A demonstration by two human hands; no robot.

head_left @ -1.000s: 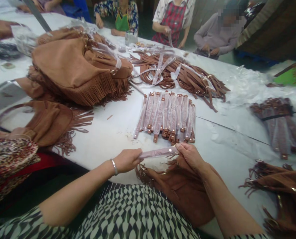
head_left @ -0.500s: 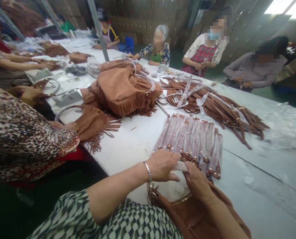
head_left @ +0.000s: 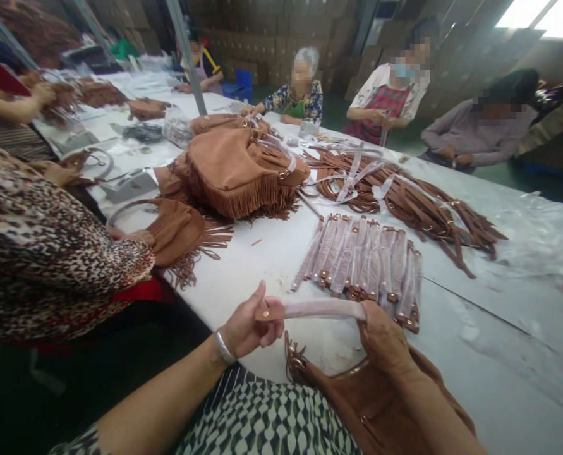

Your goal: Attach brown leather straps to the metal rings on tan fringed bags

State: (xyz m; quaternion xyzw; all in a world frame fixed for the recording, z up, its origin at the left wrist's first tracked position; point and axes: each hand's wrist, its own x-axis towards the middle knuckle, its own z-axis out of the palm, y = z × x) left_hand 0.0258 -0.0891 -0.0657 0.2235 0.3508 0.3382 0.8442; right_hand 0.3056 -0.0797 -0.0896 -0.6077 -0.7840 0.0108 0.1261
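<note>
A bag handle point(head_left: 323, 308), wrapped in clear plastic along its middle, is stretched between my two hands over the table edge. My left hand point(head_left: 255, 322) grips its brown end, where a metal stud shows. At the other end my right hand point(head_left: 385, 338) is closed round the strap, its fingertips partly hidden. Below my right forearm lies a brown suede bag point(head_left: 380, 404) with a metal zip along its opening and fringe at its left corner. Just beyond my hands, a row of similar plastic-wrapped handles point(head_left: 361, 259) lies side by side.
Fringed brown bags point(head_left: 229, 164) are heaped mid-table. Long brown straps point(head_left: 404, 196) lie bundled behind the handles, with loose plastic film point(head_left: 537, 246) at right. Close on my left, a person in a patterned top point(head_left: 48, 253) holds another bag point(head_left: 177, 230). Several co-workers sit or stand along the far side.
My left hand has moved left and turned palm up, drawing the handle out straight. My right hand has shifted slightly right and still holds the other end.
</note>
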